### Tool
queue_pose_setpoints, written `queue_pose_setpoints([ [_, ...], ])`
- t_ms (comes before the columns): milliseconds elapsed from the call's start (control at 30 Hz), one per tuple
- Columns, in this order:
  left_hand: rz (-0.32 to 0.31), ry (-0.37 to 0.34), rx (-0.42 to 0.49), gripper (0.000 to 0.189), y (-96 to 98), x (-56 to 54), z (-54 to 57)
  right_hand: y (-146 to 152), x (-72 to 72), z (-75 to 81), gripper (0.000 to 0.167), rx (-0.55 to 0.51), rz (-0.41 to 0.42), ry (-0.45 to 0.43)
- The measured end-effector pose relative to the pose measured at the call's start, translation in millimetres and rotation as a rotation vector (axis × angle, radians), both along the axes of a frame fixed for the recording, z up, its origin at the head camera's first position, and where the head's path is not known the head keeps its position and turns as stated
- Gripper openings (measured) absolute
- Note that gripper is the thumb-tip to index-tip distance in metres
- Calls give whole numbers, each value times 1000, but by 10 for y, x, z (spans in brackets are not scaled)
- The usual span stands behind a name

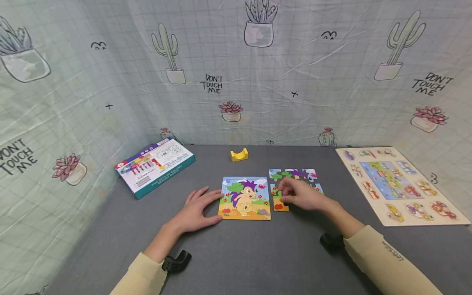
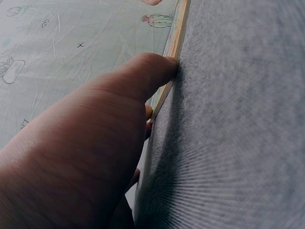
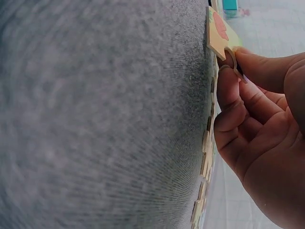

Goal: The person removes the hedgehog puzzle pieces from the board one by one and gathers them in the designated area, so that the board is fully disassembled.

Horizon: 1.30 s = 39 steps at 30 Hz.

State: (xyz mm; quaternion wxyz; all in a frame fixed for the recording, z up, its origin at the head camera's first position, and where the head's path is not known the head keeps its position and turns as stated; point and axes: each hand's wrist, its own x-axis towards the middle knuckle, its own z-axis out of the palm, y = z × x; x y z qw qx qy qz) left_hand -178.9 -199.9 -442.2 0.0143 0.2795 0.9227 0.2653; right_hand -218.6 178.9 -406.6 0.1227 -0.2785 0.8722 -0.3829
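A square hedgehog picture board (image 1: 245, 198) lies flat in front of me. My left hand (image 1: 199, 209) rests at its left side with fingers spread, thumb and fingertips right at the edge; in the left wrist view the thumb (image 2: 155, 69) meets the board's wooden edge. Right of the board, my right hand (image 1: 300, 193) pinches a jigsaw puzzle piece (image 3: 220, 32), yellow-orange with a red shape, between thumb and curled fingers. Around that hand lie several other loose puzzle pieces (image 1: 291, 172) in a rough grid, some of them partly hidden under it.
A yellow arched block (image 1: 239, 155) stands behind the board. At the back left is a white and teal box (image 1: 155, 167). A large wooden picture puzzle board (image 1: 376, 205) lies at the right. A patterned cloth (image 1: 258, 82) hangs behind the grey tabletop (image 1: 236, 254).
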Motion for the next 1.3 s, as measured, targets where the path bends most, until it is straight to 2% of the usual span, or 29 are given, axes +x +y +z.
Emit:
queue_pose_setpoints([
  [733, 1, -1, -5, 68, -10, -3, -8, -30, 14, -40, 17, 68, -19, 29],
  [1033, 3, -6, -8, 67, -8, 2, -4, -52, 34, -24, 21, 92, -22, 33],
  [1300, 1, -7, -4, 68, -11, 4, -2, -29, 35, -15, 32, 131, -5, 54],
])
